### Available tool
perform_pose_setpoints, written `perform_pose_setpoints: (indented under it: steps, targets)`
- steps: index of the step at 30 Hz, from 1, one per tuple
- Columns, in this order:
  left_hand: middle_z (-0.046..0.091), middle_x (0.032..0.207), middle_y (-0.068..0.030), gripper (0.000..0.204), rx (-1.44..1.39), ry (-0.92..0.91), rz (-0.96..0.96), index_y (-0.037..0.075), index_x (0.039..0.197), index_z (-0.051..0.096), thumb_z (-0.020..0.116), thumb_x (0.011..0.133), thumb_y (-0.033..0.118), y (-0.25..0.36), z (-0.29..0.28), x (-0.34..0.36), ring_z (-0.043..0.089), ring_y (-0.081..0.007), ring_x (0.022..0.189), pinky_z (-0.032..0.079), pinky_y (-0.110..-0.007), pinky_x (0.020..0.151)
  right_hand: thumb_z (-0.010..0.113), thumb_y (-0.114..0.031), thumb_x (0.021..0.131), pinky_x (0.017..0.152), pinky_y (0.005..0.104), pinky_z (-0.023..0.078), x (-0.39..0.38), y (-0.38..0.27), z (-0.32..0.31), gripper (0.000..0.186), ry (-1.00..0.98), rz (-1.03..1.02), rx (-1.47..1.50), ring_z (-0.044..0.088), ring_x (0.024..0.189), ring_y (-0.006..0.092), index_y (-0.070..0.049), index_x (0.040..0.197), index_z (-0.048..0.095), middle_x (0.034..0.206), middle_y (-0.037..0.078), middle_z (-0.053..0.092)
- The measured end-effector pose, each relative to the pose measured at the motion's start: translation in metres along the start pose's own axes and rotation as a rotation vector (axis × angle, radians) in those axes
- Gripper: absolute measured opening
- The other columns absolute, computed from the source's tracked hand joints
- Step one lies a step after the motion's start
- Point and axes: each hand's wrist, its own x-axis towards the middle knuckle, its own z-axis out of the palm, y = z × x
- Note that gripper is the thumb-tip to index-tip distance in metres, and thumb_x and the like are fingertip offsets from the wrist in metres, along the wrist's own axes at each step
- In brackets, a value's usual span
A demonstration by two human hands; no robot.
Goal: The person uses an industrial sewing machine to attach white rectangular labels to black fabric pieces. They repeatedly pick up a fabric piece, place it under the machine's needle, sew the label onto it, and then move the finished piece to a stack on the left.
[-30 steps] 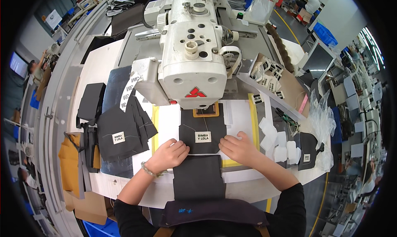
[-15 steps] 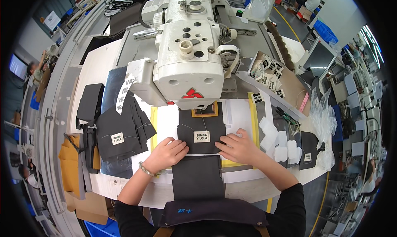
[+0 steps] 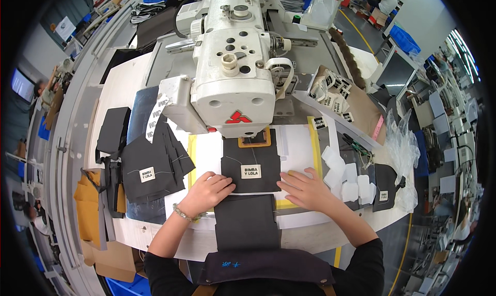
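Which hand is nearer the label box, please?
The right hand, front-left of the label box; the left hand is farther, at the left edge of the dark panel.

Both hands out front, level with each other, palms down, a clear gap between them! The left hand (image 3: pixel 209 191) has its fingers close together and gently curved, tips aimed toward its partner, its thumb hidden from me. Across from it, the right hand (image 3: pixel 305 189) is loose, its fingers fanned apart and pointing inward. Behind each hand the wrist bends inward, and the bare left forearm (image 3: pixel 169 235) and right forearm (image 3: pixel 350 223) slant back and outward, elbows wide.
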Motion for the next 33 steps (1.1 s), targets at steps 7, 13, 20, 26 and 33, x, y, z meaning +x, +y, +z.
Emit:
perform_pose_setpoints:
  steps: [7, 13, 20, 26, 33]
  targets:
    - [0.067, 0.107, -0.0037, 0.028, -0.023, -0.012, -0.022, 0.007, 0.1, 0.07, 0.063, 0.073, 0.007, -0.001, 0.004, -0.001, 0.062, -0.0167, 0.097, 0.047, -0.032, 0.084, 0.07, -0.027, 0.082, 0.099, 0.0443, 0.031, -0.05, 0.032, -0.031, 0.042, 0.1, 0.296, -0.236, 0.054, 0.117, 0.0177, -0.016, 0.121, 0.062, 0.128, 0.004, 0.059]
    - [0.067, 0.106, -0.0021, 0.031, -0.082, 0.009, -0.057, 0.009, 0.097, 0.071, 0.063, 0.068, 0.002, 0.0, 0.005, -0.003, 0.062, -0.0164, 0.097, 0.046, -0.032, 0.082, 0.068, -0.016, 0.083, 0.095, 0.0414, 0.038, -0.094, 0.075, -0.057, 0.039, 0.096, 0.769, -0.393, 0.057, 0.112, 0.0236, -0.008, 0.12, 0.063, 0.124, 0.008, 0.061]
    - [0.066, 0.104, -0.0013, 0.033, -0.118, 0.035, -0.104, 0.01, 0.099, 0.072, 0.064, 0.069, 0.001, -0.001, 0.004, 0.0, 0.061, -0.0172, 0.094, 0.046, -0.032, 0.081, 0.066, -0.011, 0.083, 0.089, 0.0395, 0.044, -0.101, 0.103, -0.045, 0.036, 0.165, 0.803, -0.29, 0.059, 0.104, 0.0282, -0.006, 0.118, 0.062, 0.114, 0.011, 0.063]
    - [0.065, 0.106, 0.0009, 0.037, -0.121, 0.076, -0.21, 0.014, 0.101, 0.072, 0.069, 0.068, 0.0, -0.003, -0.002, 0.004, 0.059, -0.0172, 0.085, 0.043, -0.032, 0.077, 0.064, -0.008, 0.081, 0.082, 0.041, 0.046, -0.105, 0.124, -0.024, 0.031, 0.208, 0.796, -0.209, 0.059, 0.092, 0.0326, -0.007, 0.112, 0.061, 0.097, 0.011, 0.062]
    - [0.068, 0.107, -0.0011, 0.024, -0.244, 0.174, -0.265, 0.011, 0.092, 0.071, 0.071, 0.071, -0.001, -0.011, 0.014, 0.003, 0.061, -0.0172, 0.075, 0.047, -0.031, 0.069, 0.053, -0.001, 0.08, 0.077, 0.0477, 0.044, -0.105, 0.121, -0.018, 0.028, 0.188, 0.866, -0.203, 0.059, 0.085, 0.0394, -0.004, 0.107, 0.053, 0.09, 0.018, 0.063]
